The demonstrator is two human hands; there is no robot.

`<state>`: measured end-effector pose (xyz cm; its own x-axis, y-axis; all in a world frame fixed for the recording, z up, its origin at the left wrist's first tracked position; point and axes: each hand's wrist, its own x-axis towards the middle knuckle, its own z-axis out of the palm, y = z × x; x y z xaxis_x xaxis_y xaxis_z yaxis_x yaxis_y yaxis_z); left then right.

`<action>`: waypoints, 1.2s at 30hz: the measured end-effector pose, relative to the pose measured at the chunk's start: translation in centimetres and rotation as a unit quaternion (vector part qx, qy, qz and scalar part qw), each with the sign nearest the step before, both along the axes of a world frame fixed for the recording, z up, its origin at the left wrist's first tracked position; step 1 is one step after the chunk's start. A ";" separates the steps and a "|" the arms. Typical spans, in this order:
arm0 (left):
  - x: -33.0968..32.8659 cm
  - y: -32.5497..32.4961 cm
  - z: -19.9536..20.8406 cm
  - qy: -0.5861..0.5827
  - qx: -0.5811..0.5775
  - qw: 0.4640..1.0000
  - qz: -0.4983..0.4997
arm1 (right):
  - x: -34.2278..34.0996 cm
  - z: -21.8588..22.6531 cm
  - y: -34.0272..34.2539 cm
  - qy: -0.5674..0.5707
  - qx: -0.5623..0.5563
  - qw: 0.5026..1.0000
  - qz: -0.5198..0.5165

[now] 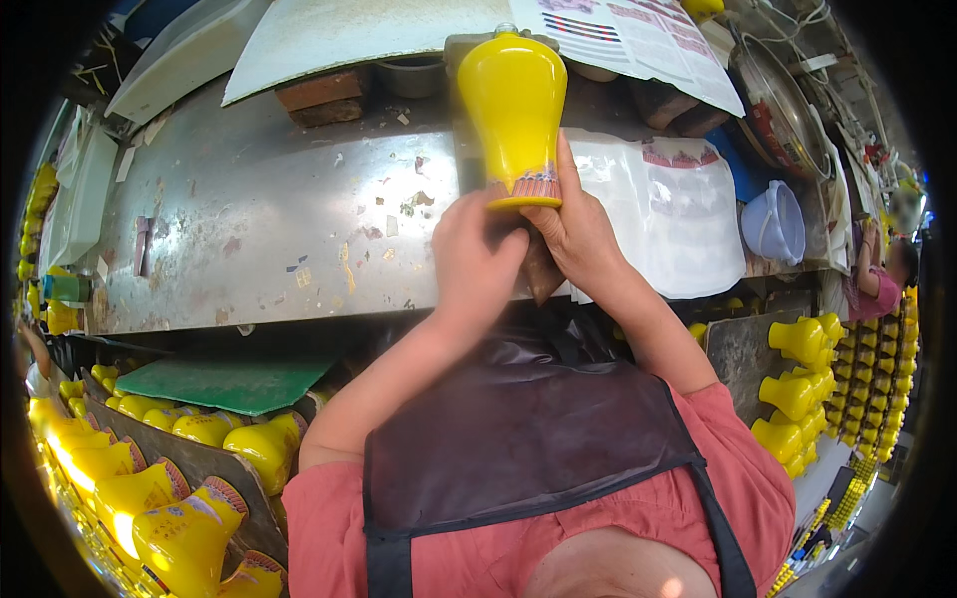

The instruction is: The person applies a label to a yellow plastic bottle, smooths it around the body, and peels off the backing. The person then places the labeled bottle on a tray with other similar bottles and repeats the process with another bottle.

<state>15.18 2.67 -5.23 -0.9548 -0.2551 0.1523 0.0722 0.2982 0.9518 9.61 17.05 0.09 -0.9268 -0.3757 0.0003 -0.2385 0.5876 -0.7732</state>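
Observation:
A glossy yellow vase (513,95) lies with its neck pointing away from me and its foot toward me. Around its lower end runs a pink and blue patterned band (535,185). My right hand (583,234) is closed on the foot end from the right, its index finger stretched along the vase's side. On the left of the foot, my left hand (477,249) has its fingers curled against the band; motion blurs it and its fingertips are partly hidden. Beneath the hands a brown edge (542,274) shows at the bench front.
The metal bench (289,209) carries scattered paper scraps. White sheets (688,219) lie right of the vase, beside a pale blue bucket (774,223). Bricks (321,95) prop a white board (349,40) at the back. Several yellow vases (189,528) stand lower left; more (797,389) are at right.

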 end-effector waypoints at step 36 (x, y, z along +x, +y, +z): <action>-3.7 -0.7 1.0 0.153 -0.293 0.944 0.012 | -2.7 -0.2 3.7 -0.114 -0.008 0.993 -0.019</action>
<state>11.49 1.97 -4.20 -0.8380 -0.0626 0.5421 0.3041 0.7713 0.5591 6.90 20.77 -0.12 -0.9171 -0.3422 -0.2047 -0.0347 0.5799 -0.8140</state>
